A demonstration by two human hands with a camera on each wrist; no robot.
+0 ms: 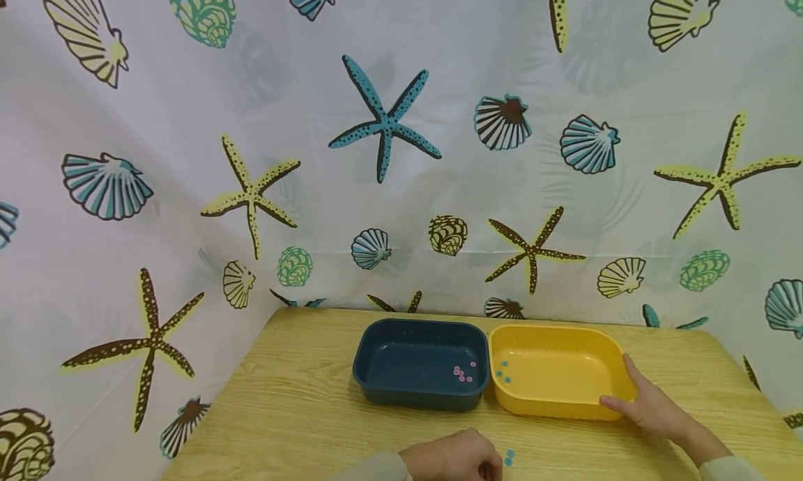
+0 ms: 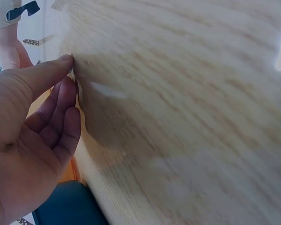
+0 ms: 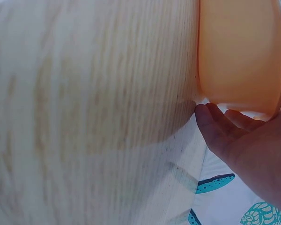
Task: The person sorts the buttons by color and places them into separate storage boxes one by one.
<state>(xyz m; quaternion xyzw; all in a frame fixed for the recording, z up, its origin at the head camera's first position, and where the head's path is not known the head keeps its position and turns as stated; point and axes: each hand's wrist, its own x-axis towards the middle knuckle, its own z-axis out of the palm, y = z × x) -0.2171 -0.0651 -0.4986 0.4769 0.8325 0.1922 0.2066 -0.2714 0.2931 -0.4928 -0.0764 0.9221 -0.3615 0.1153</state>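
Observation:
In the head view, a dark blue tub [image 1: 420, 399] with several small pink rings [image 1: 462, 378] in it stands beside a yellow tub [image 1: 552, 408] with 3 small blue rings [image 1: 507, 380] in it. My left hand [image 1: 453, 456] is low at the table's front, fingers curled, next to small blue rings [image 1: 510, 454] on the wood. Thumb and forefinger of the left hand [image 2: 42, 112] meet at the tabletop in the left wrist view, pinching a tiny pale-blue piece mostly hidden between them. My right hand [image 1: 652, 404] grips the yellow tub's right front corner, thumb at the front rim, fingers along the side.
The wood-grain table [image 1: 301, 397] carries both tubs, side by side toward its back edge. Behind and at the sides hangs a white curtain [image 1: 439, 202] printed with starfish and shells.

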